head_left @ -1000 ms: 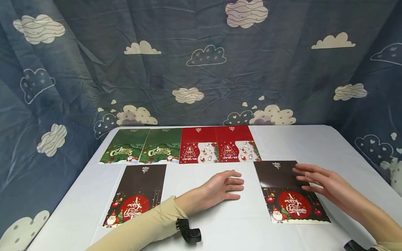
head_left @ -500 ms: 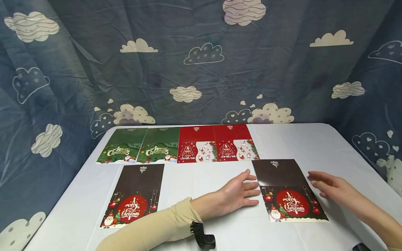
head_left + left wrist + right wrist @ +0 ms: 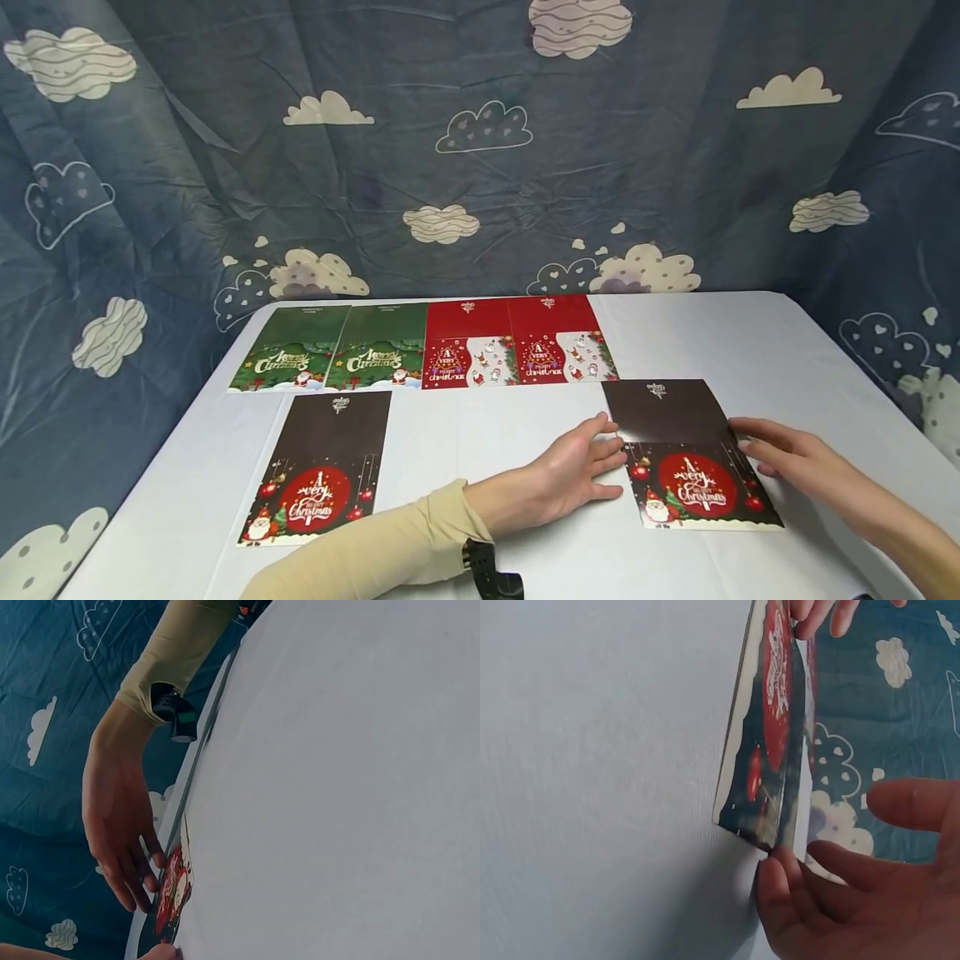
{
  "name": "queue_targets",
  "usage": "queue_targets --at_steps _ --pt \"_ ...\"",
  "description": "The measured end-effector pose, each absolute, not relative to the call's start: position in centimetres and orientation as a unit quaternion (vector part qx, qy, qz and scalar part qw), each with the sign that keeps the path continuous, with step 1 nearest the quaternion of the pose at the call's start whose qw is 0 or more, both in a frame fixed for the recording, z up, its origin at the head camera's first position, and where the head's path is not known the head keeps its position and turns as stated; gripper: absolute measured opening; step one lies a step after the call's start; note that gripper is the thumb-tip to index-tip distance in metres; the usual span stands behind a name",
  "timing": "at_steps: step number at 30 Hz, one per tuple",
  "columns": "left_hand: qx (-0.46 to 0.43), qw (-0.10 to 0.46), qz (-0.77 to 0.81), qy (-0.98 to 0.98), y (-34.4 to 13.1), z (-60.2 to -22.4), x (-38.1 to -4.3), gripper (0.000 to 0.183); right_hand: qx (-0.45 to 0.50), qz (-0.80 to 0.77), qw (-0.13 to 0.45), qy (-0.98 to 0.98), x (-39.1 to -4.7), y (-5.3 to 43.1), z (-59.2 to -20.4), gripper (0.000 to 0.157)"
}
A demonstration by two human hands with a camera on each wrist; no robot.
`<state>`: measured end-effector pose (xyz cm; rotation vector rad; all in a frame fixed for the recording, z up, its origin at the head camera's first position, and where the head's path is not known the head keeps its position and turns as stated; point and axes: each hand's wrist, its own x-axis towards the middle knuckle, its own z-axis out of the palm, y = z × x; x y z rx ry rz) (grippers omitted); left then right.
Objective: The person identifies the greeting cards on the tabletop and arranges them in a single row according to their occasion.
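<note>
A dark Christmas card (image 3: pixel 697 487) lies unfolded on the white table, right of centre in the head view. My left hand (image 3: pixel 551 483) is at its left edge, fingers extended and fingertips at the border. On the opposite side, my right hand (image 3: pixel 813 475) touches the right edge with loosely bent fingers. The right wrist view shows the fingertips of my right hand (image 3: pixel 840 892) against the edge of the same card (image 3: pixel 769 720), which I see at a slant. My left hand (image 3: pixel 821 613) shows only partly there.
A matching dark card (image 3: pixel 315 475) lies at the left. Along the far edge of the white table (image 3: pixel 675 333) sit two green cards (image 3: pixel 382 346) and two red cards (image 3: pixel 517 342), side by side. A cloud-patterned curtain (image 3: pixel 487 183) hangs behind.
My left hand has moved right to the dark card's left edge. My right hand has drawn back from over the card, then come to its right edge. The head view has shifted slightly.
</note>
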<state>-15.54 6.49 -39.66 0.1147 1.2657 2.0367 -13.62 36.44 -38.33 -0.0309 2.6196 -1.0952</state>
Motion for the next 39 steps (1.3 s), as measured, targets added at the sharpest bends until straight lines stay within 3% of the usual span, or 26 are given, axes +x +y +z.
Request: queue_targets --at_steps 8,23,34,39 --pt "0.021 0.354 0.809 0.468 6.0 -39.8 -15.0 0.056 0.019 -0.4 0.154 0.903 -13.1 36.8 -38.5 0.065" --pt "0.017 0.344 0.825 0.449 5.8 -40.3 -14.1 0.064 0.065 -0.473 0.202 0.855 -12.9 37.2 -38.9 0.075" --pt "0.018 0.322 0.832 0.451 5.8 -40.2 -13.6 0.06 0.082 -0.498 0.193 0.841 -13.0 37.9 -39.9 0.082" --pt "0.033 0.312 0.815 0.488 5.6 -39.8 -13.7 0.058 0.079 -0.493 0.191 0.845 -12.9 37.6 -39.2 0.077"
